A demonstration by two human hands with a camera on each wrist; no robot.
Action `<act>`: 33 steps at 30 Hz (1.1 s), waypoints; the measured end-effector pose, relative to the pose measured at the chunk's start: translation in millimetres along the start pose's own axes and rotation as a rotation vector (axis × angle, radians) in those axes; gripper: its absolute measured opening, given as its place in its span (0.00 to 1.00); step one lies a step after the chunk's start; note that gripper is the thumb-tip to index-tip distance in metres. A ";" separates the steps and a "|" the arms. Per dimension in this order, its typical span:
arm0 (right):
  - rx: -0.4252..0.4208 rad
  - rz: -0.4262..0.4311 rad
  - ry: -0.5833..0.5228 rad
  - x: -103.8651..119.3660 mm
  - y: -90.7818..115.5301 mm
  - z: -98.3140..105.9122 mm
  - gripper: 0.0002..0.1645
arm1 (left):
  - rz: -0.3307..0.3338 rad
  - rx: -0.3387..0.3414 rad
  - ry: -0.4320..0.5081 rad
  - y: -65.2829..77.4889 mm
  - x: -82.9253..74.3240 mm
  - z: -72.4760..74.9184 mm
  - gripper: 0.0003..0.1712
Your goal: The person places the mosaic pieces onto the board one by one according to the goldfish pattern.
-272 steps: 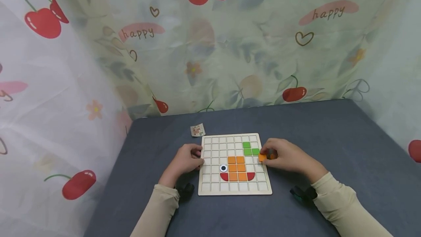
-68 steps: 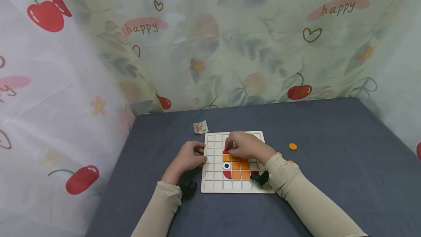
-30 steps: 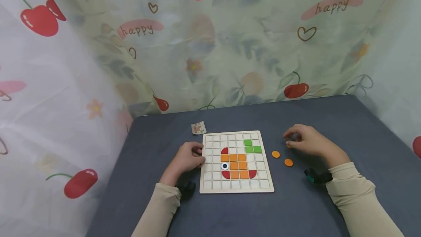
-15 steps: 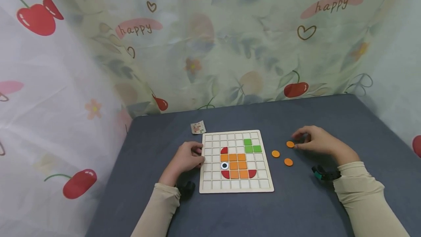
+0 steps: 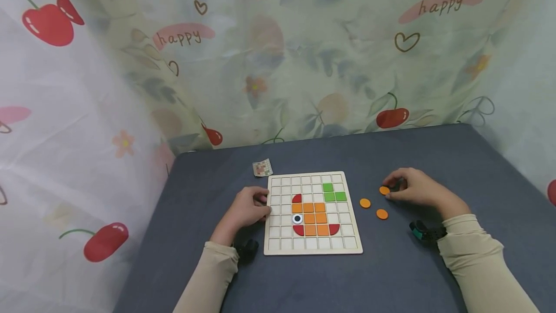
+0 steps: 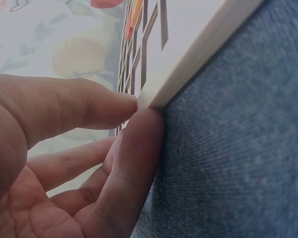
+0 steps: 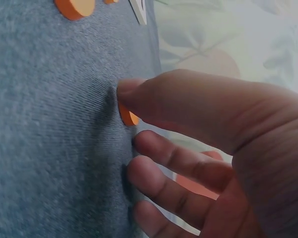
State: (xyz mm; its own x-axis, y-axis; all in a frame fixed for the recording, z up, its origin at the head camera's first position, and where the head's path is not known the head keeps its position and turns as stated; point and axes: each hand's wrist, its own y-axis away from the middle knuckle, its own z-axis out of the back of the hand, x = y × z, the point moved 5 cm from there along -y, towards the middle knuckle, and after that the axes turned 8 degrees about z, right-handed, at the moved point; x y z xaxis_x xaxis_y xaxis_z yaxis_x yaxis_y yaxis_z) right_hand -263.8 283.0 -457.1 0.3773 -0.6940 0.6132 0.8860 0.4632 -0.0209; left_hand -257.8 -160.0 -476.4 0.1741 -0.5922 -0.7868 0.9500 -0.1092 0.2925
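A square wooden grid board [image 5: 278, 248] lies on the table with orange and green square tiles, red quarter-round tiles and a white eye tile [image 5: 297, 219] set in it. My left hand [image 5: 246, 210] holds the board's left edge with thumb and a finger, seen close up in the left wrist view. To the board's right lie several orange round tiles. My right hand [image 5: 414, 190] is bent around the farthest orange disc [image 5: 384, 190], thumb against it. In the right wrist view the thumb covers part of this disc [image 7: 129, 115], and a small gap shows below it to the nearest finger.
Two more orange discs lie between board and right hand, one nearer the board [image 5: 365, 203] and one closer to me [image 5: 382, 214]. A small printed pattern card [image 5: 262, 168] rests behind the board's far left corner. A cherry-print cloth [image 5: 299, 62] hangs behind the table [image 5: 312, 284].
The orange tiles once in my right hand now lie apart on the table. An orange and a red tile joined the board's pattern. My right hand drew back slightly, then returned to the far disc.
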 end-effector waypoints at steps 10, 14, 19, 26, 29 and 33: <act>0.000 0.000 0.019 3.4 -6.0 -4.5 0.15 | -0.006 0.002 0.010 3.1 -2.5 0.1 0.31; 0.004 -0.006 0.013 6.9 -7.0 -5.7 0.13 | -0.008 0.002 0.013 4.5 -3.6 0.2 0.31; -0.017 0.004 0.028 13.9 -6.8 -5.5 0.13 | -0.015 0.004 0.010 5.8 -6.8 1.2 0.31; -0.077 0.100 0.034 35.9 -12.7 -8.7 0.11 | -0.010 -0.001 0.000 5.2 -9.4 1.8 0.31; -0.075 0.130 0.025 51.8 -17.9 -14.2 0.10 | -0.009 -0.001 -0.002 5.1 -8.9 1.3 0.31; -0.056 0.168 0.005 77.5 -26.7 -25.9 0.11 | -0.001 -0.001 -0.006 6.0 -6.9 0.6 0.31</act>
State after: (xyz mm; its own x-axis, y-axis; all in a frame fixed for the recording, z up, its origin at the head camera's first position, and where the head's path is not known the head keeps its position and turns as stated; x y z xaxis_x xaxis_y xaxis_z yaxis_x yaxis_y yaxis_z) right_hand -251.2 202.6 -429.5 0.5224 -0.6124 0.5933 0.8240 0.5417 -0.1664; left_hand -253.5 -157.0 -468.8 0.1722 -0.5965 -0.7839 0.9504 -0.1086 0.2913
